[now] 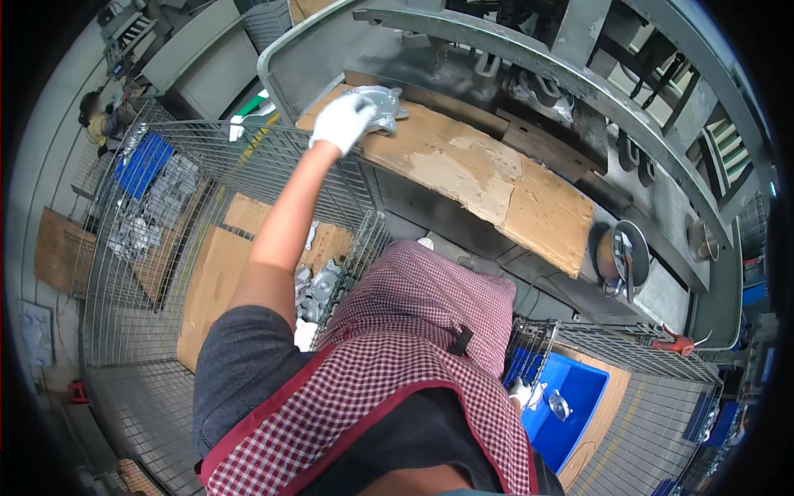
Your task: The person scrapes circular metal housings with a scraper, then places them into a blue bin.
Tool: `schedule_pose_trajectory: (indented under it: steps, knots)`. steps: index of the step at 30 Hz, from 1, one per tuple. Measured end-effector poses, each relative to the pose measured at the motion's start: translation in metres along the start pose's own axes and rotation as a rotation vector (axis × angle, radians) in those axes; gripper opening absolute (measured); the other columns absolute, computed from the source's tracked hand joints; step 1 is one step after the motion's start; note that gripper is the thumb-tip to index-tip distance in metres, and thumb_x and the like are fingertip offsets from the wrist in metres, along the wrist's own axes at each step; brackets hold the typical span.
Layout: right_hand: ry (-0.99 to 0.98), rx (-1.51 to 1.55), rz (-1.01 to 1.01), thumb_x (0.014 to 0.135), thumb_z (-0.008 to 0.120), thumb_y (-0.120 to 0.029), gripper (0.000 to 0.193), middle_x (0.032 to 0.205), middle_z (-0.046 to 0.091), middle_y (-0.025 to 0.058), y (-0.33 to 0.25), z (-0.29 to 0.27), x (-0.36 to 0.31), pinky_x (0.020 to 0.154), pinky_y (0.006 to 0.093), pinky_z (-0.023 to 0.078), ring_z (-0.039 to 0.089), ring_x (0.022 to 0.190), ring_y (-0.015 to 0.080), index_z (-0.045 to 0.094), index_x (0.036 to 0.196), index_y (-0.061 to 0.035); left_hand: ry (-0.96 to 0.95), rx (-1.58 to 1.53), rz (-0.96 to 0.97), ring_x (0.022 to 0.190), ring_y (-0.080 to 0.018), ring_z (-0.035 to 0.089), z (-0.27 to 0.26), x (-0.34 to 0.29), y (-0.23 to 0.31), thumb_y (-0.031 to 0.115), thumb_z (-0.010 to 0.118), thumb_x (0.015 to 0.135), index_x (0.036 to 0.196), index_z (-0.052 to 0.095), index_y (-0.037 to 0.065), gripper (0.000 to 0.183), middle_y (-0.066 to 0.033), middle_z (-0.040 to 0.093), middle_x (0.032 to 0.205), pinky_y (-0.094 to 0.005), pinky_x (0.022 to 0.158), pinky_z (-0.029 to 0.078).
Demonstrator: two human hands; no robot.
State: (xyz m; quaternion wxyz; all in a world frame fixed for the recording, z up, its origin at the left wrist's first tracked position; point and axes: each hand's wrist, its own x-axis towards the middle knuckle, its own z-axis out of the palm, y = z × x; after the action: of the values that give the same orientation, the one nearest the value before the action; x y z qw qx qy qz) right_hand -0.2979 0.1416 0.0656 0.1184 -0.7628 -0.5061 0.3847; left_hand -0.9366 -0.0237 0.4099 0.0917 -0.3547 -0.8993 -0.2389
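A heavy grey metal machine (529, 51), with scuffed beams, spans the top and right. Large wire-mesh cages stand on both sides of the person; the left cage (124, 335) contains brown cardboard (217, 285) and a heap of silvery cast parts (321, 285) with rounded, irregular outlines. The person's checked red-and-white apron (397, 355) fills the lower middle, its weave creased, with smooth dark-red edging.

Along the machine's front runs a long surface (546, 211) topped with flat cardboard, its upper layer torn and peeling in pale patches. Low at the right, a smooth blue plastic bin (579, 422) sits in the other cage, with a rounded silvery part (560, 405) inside. Near the right end of the surface is a round metal pot (609, 263) holding tools.

The metal casting (384, 109) lies at the surface's far left end: silver-grey, broadly round, with lugs around its rim. The left hand (341, 124), in a white glove, touches its left side, fingers curled over it; I cannot tell how firmly they grip. The right hand (521, 392), also gloved, is at the bin's left side, well apart from that casting and beside another silvery piece (537, 397). Partly hidden, its grip cannot be told.
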Motion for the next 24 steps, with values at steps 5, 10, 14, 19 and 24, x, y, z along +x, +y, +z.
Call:
schedule_pose_trajectory:
  steps: [5, 10, 14, 19, 24]
  knots:
    - [0.201, -0.195, -0.219, 0.089, 0.055, -0.03, 0.035, 0.095, 0.065, 0.0152, -0.057, -0.018, -0.008, 0.079, 0.0372, 0.045, 0.059, 0.086, 0.0265, 0.059, 0.105, 0.0017, -0.219, 0.269, -0.247, 0.102, -0.03, 0.061, 0.01, 0.065, -0.028, 0.055, 0.054, 0.079, 0.108, 0.066, 0.011, 0.054, -0.0143, 0.064, 0.109, -0.0374, 0.086, 0.047]
    - [0.223, 0.24, -0.437, 0.09, 0.056, -0.031, 0.041, 0.108, 0.062, 0.0161, -0.139, -0.042, -0.016, 0.087, 0.0352, 0.044, 0.059, 0.096, 0.026, 0.057, 0.111, 0.0036, -0.371, 0.464, -0.218, 0.107, -0.0252, 0.06, 0.029, 0.081, -0.02, 0.06, 0.057, 0.072, 0.113, 0.066, 0.018, 0.059, -0.0085, 0.064, 0.115, -0.0378, 0.088, 0.045]
    - [0.344, 0.385, -0.544, 0.089, 0.059, -0.031, 0.046, 0.117, 0.059, 0.0165, -0.218, -0.087, -0.056, 0.095, 0.0328, 0.04, 0.055, 0.107, 0.0245, 0.054, 0.119, 0.0039, -0.377, 0.463, -0.001, 0.1, -0.0309, 0.062, 0.019, 0.092, -0.027, 0.059, 0.061, 0.07, 0.108, 0.066, 0.013, 0.059, -0.0146, 0.065, 0.109, -0.04, 0.083, 0.049]
    - [0.744, -0.192, -0.738, 0.077, 0.068, -0.048, 0.066, 0.105, 0.063, 0.0207, -0.313, -0.131, -0.093, 0.085, 0.0409, 0.047, 0.061, 0.096, 0.0348, 0.055, 0.118, 0.0015, -0.485, 0.423, 0.252, 0.092, -0.0331, 0.063, 0.02, 0.097, -0.033, 0.046, 0.067, 0.07, 0.108, 0.066, 0.016, 0.048, -0.0154, 0.067, 0.098, -0.0418, 0.081, 0.05]
    - [0.697, -0.57, -0.752, 0.078, 0.058, -0.059, 0.065, 0.09, 0.064, 0.0206, -0.357, -0.138, -0.083, 0.072, 0.0454, 0.05, 0.063, 0.086, 0.036, 0.049, 0.124, -0.0145, -0.181, 0.326, 0.154, 0.095, -0.0331, 0.062, 0.029, 0.08, -0.045, 0.045, 0.06, 0.077, 0.111, 0.066, 0.015, 0.045, -0.0164, 0.066, 0.1, -0.0413, 0.084, 0.047]
